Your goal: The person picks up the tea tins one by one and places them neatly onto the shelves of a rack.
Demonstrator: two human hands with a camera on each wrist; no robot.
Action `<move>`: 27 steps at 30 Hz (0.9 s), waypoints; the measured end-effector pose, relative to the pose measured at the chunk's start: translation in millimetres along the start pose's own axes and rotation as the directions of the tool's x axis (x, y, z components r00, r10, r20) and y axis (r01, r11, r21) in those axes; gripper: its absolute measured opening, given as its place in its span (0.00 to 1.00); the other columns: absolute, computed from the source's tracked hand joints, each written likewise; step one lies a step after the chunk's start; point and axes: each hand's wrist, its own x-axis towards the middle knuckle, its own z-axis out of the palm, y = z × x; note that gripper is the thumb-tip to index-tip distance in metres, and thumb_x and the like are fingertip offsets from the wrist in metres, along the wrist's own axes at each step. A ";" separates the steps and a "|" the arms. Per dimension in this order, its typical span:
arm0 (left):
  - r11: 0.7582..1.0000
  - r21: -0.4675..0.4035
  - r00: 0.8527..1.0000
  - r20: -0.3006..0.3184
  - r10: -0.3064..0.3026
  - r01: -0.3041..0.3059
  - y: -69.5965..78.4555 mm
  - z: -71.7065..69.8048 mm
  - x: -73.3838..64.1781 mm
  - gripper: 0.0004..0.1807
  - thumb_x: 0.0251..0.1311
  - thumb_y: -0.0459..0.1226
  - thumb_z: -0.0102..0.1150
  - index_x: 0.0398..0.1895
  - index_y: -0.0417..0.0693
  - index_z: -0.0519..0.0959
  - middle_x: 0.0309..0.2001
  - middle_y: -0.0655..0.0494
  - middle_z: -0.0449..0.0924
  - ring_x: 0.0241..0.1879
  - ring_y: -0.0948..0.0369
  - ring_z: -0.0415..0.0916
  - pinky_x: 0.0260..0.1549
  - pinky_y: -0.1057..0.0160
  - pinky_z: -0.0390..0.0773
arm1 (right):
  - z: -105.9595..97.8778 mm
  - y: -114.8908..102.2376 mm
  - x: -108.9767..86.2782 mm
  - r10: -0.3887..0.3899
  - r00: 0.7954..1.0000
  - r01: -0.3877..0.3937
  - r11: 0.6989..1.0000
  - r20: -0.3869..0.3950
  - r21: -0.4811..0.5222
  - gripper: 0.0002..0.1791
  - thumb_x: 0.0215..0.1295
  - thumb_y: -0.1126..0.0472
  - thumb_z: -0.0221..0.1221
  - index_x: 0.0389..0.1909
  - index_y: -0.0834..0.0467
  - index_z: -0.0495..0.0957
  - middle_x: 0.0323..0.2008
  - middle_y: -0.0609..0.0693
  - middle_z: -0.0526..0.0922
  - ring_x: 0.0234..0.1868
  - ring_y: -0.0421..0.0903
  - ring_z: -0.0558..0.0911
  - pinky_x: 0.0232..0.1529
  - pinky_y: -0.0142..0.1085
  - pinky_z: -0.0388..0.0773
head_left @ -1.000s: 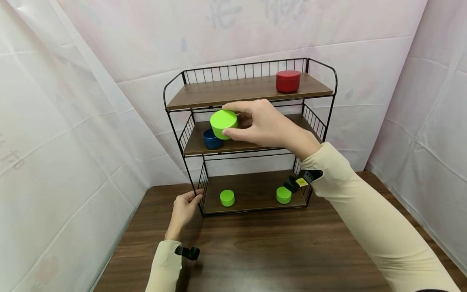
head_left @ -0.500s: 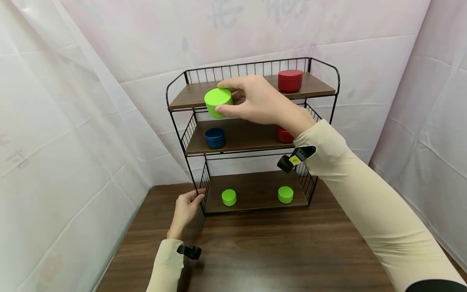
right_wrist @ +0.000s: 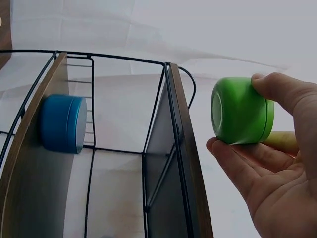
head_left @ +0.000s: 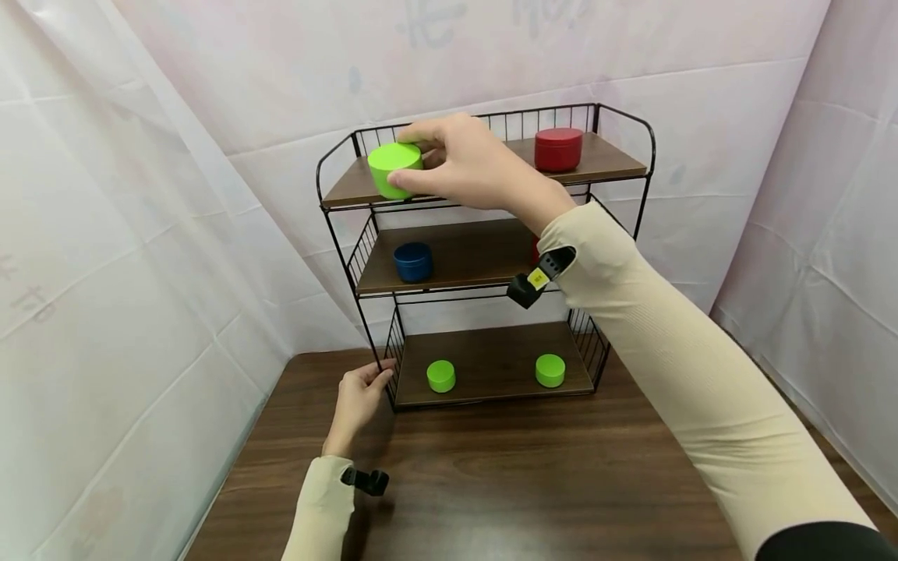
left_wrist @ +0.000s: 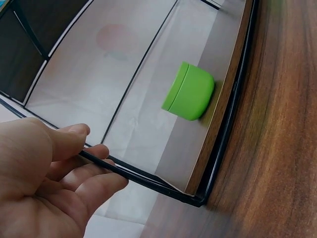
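Note:
My right hand [head_left: 471, 165] pinches a round lime-green tin [head_left: 394, 170] between thumb and fingers, at the left part of the rack's top shelf [head_left: 344, 187]. In the right wrist view the green tin [right_wrist: 242, 110] is beside the top board, with a gap between them. Low at the rack's left side, my left hand [head_left: 358, 401] grips the black metal upright; the left wrist view shows thumb and fingers around the thin frame [left_wrist: 143, 181]. A blue tin [head_left: 413, 262] sits at the left of the middle shelf, below the held tin.
A red tin [head_left: 558, 149] stands on the top shelf's right; another red one is mostly hidden behind the right forearm on the middle shelf. Two green tins, left [head_left: 440, 376] and right [head_left: 550, 371], sit on the bottom shelf. Wire rails edge the shelves; white cloth hangs behind.
My right hand has lifted the green tin from in front of the middle shelf up to the top shelf and shifted left. The left hand keeps its grip on the frame.

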 end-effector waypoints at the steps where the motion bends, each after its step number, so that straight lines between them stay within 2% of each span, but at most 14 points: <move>1: 1.000 0.000 1.000 -0.001 0.000 0.000 -0.1 0.0 -0.5 0.13 0.72 0.35 0.61 0.56 0.46 0.86 0.31 0.41 0.87 0.15 0.66 0.59 0.19 0.68 0.62 | 1.5 -0.3 1.3 -0.003 1.000 0.003 1.000 0.002 0.010 0.25 0.70 0.51 0.65 0.63 0.57 0.78 0.53 0.51 0.82 0.51 0.42 0.85 0.51 0.31 0.81; 4: 1.000 0.000 1.000 -0.003 -0.006 0.006 -0.5 0.3 -1.6 0.13 0.72 0.35 0.62 0.56 0.46 0.87 0.40 0.38 0.89 0.16 0.67 0.59 0.20 0.68 0.62 | 6.2 -0.2 4.6 -0.012 1.000 0.012 1.000 0.007 0.020 0.23 0.71 0.51 0.65 0.62 0.58 0.79 0.52 0.51 0.82 0.51 0.43 0.86 0.49 0.31 0.81; 6: 1.000 -0.002 1.000 -0.001 -0.013 0.013 -0.4 0.4 -2.1 0.13 0.72 0.34 0.62 0.56 0.45 0.86 0.40 0.37 0.89 0.17 0.68 0.60 0.20 0.68 0.62 | 8.5 0.0 6.4 -0.013 1.000 0.012 1.000 0.006 0.012 0.21 0.71 0.51 0.65 0.59 0.57 0.79 0.50 0.50 0.82 0.51 0.43 0.86 0.48 0.31 0.81; 9: 1.000 -0.007 1.000 0.010 -0.020 0.020 -0.6 -0.1 -1.5 0.14 0.72 0.34 0.61 0.56 0.43 0.86 0.40 0.38 0.88 0.18 0.69 0.61 0.21 0.69 0.62 | 10.6 1.3 8.8 -0.008 1.000 0.008 1.000 -0.002 0.018 0.17 0.71 0.52 0.65 0.55 0.57 0.80 0.47 0.50 0.82 0.50 0.43 0.86 0.47 0.32 0.80; 12: 1.000 -0.017 0.999 0.021 -0.026 0.026 -1.0 -0.4 -1.0 0.14 0.73 0.35 0.61 0.57 0.44 0.86 0.32 0.38 0.85 0.15 0.68 0.58 0.19 0.69 0.60 | 12.4 2.6 11.5 0.005 1.000 -0.005 1.000 -0.010 0.021 0.15 0.71 0.52 0.64 0.52 0.56 0.81 0.45 0.50 0.81 0.50 0.43 0.86 0.47 0.31 0.79; 14: 1.000 -0.012 0.999 0.020 -0.027 0.028 -1.2 -0.7 -1.4 0.13 0.72 0.35 0.61 0.56 0.45 0.86 0.31 0.39 0.85 0.16 0.69 0.60 0.20 0.70 0.62 | 13.7 3.5 13.5 0.015 1.000 -0.015 1.000 -0.015 0.020 0.14 0.72 0.52 0.64 0.50 0.56 0.81 0.44 0.49 0.81 0.50 0.43 0.85 0.47 0.31 0.78; 17: 1.000 -0.005 1.000 0.019 -0.021 0.021 -1.5 -0.4 -1.6 0.13 0.72 0.35 0.61 0.56 0.47 0.86 0.37 0.40 0.89 0.18 0.68 0.64 0.22 0.70 0.64 | 14.9 4.2 16.1 0.036 0.999 -0.036 0.999 -0.019 0.012 0.15 0.72 0.51 0.63 0.51 0.56 0.81 0.45 0.49 0.81 0.51 0.42 0.84 0.48 0.30 0.78; 20: 1.000 -0.007 1.000 0.021 -0.017 0.018 -1.1 0.2 -1.4 0.13 0.72 0.35 0.61 0.56 0.46 0.86 0.48 0.40 0.89 0.21 0.65 0.68 0.26 0.69 0.67 | 15.2 4.7 18.3 0.061 0.998 -0.061 0.998 -0.017 0.017 0.17 0.72 0.51 0.64 0.55 0.56 0.81 0.48 0.49 0.81 0.53 0.41 0.84 0.50 0.29 0.78; 25: 1.000 -0.023 0.999 0.031 -0.017 0.018 -1.4 1.6 -1.9 0.14 0.73 0.35 0.61 0.57 0.45 0.86 0.51 0.41 0.88 0.25 0.60 0.72 0.29 0.67 0.69 | 16.8 7.5 20.0 0.104 0.995 -0.104 0.995 -0.004 0.013 0.21 0.72 0.52 0.64 0.60 0.57 0.78 0.54 0.50 0.81 0.56 0.42 0.84 0.51 0.28 0.79; 27: 0.999 -0.026 0.999 0.033 -0.019 0.019 -2.2 2.2 -2.2 0.14 0.73 0.34 0.61 0.57 0.45 0.86 0.48 0.39 0.88 0.23 0.60 0.70 0.26 0.67 0.68 | 17.4 8.7 20.3 0.133 0.991 -0.133 0.991 -0.001 -0.001 0.26 0.72 0.50 0.63 0.66 0.57 0.75 0.59 0.51 0.81 0.59 0.42 0.82 0.53 0.28 0.79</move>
